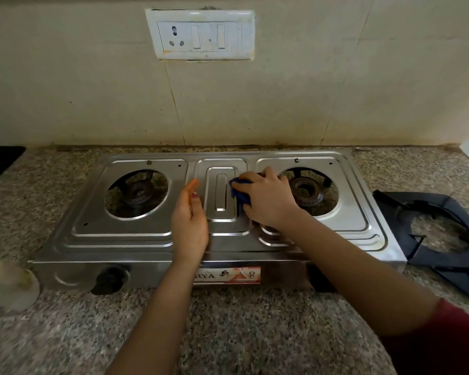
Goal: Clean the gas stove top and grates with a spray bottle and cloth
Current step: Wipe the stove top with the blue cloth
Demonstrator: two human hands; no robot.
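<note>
From the head view, the right hand (266,201) has its grip closed on a bunched blue cloth (240,190), fingers curled over it; the cloth shows at ten o'clock from the knuckles and is pressed on the stove top (136,239) beside the right burner (306,192); just at nine o'clock of it lies the raised centre panel (222,193), whose long axis runs twelve to six; so we judge the next wipe should follow that line, or cross it toward the left burner (137,192); the left hand (190,220) stands edge-on at nine o'clock of the panel, fingers straight and holding nothing; we cannot tell whether it touches the steel; the grates (444,239) lie stacked on the bench (228,334) at three o'clock, off the stove and nearer the right hand; we see no spray bottle.
</note>
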